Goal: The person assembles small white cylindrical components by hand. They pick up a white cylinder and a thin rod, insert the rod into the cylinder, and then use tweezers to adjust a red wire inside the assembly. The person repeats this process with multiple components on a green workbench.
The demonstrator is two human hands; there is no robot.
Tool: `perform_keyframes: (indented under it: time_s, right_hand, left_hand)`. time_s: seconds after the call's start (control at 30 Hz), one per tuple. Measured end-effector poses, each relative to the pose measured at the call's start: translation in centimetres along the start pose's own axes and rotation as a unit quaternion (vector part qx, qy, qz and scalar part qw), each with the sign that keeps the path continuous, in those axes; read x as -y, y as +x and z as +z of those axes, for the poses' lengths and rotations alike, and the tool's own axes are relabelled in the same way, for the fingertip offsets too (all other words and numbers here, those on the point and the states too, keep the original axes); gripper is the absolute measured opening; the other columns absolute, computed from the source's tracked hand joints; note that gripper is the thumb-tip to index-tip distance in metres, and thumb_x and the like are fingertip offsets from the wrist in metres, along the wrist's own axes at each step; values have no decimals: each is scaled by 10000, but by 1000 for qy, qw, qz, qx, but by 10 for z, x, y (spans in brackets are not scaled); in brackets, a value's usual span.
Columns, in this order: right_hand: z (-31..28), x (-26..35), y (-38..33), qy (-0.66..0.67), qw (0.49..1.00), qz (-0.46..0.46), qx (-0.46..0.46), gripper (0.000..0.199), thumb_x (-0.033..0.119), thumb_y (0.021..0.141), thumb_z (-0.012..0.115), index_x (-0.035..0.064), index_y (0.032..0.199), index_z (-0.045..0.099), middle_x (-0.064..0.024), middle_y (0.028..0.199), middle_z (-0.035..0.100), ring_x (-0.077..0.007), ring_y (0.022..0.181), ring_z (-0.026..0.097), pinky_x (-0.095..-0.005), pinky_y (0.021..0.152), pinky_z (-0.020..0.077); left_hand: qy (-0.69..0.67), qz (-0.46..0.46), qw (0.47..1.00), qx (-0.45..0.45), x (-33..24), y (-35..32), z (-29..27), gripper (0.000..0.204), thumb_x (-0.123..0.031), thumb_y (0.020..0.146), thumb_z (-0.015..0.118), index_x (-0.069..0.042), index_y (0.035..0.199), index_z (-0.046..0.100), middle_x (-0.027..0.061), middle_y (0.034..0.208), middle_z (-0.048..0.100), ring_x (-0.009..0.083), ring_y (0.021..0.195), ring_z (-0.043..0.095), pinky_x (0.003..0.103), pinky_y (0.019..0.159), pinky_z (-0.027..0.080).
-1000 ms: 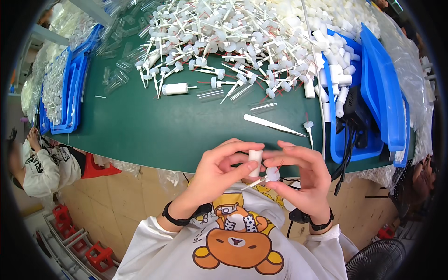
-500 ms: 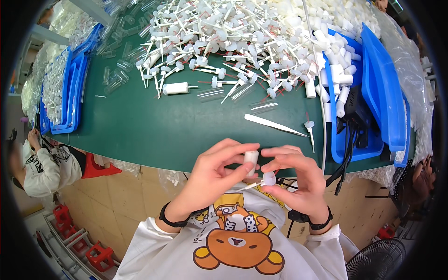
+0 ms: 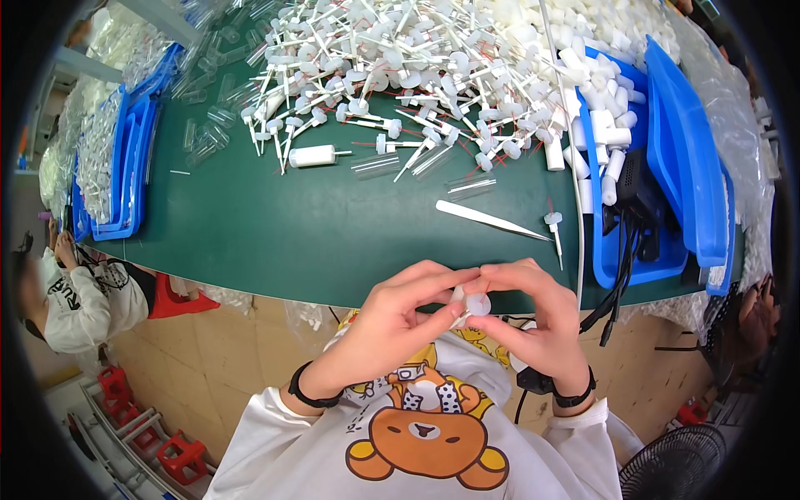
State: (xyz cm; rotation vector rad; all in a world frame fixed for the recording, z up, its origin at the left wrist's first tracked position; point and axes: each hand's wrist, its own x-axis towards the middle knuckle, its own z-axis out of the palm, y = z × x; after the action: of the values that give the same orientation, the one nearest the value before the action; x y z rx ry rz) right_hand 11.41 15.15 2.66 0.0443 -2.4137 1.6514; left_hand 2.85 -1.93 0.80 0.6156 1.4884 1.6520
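Both hands meet just in front of the table's near edge. My left hand (image 3: 387,321) is closed round a white cotton-like cylinder (image 3: 457,294), mostly hidden by the fingers. Between the fingers and thumb of my right hand (image 3: 542,329) is a small stemmed part with a round translucent cap (image 3: 477,305) and a bit of red wire. The part is against or very near the cylinder; I cannot tell whether its stem is inside. On the table beyond lie white tweezers (image 3: 492,219) and one loose stemmed part (image 3: 554,232).
A heap of stemmed parts (image 3: 375,67) covers the far green table (image 3: 250,225). Near it lie clear tubes (image 3: 375,166) and a cylinder with a stem (image 3: 312,156). Blue bins (image 3: 692,183) with white cylinders and black cables stand right; more bins (image 3: 129,183) left, beside a seated person.
My hands have come together. The capped part in my right hand has moved up and left to the white cylinder in my left hand, and its stem has swung round.
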Motion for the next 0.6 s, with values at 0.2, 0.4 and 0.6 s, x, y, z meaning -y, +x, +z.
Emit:
perform_keyframes:
  time_s: [0.2, 0.4, 0.6]
  right_hand:
    - [2, -3, 2, 113, 988, 99, -30, 422, 19, 723, 701, 6, 1115, 546, -64, 930, 618, -122, 826, 569, -245, 716, 421]
    - [0, -4, 6, 180, 970, 165, -9, 443, -1, 721, 696, 4, 1126, 517, -48, 919, 606, -105, 839, 551, -239, 738, 415]
    - [10, -13, 1, 210, 968, 134, -28, 419, -15, 721, 692, -14, 1102, 518, -65, 978, 589, -106, 878, 541, -246, 749, 416]
  left_hand:
    - [94, -21, 995, -2, -16, -3, 6, 380, -20, 867, 522, -25, 1244, 479, 90, 1021, 509, 153, 902, 592, 231, 686, 533]
    - [91, -18, 996, -4, -13, -5, 8, 478, 6, 856, 524, -14, 1311, 379, 129, 1080, 529, 177, 895, 613, 258, 715, 548]
    - [25, -27, 999, -13, -6, -2, 9, 510, 28, 839, 533, -12, 1314, 353, 156, 1102, 563, 192, 934, 617, 276, 720, 556]
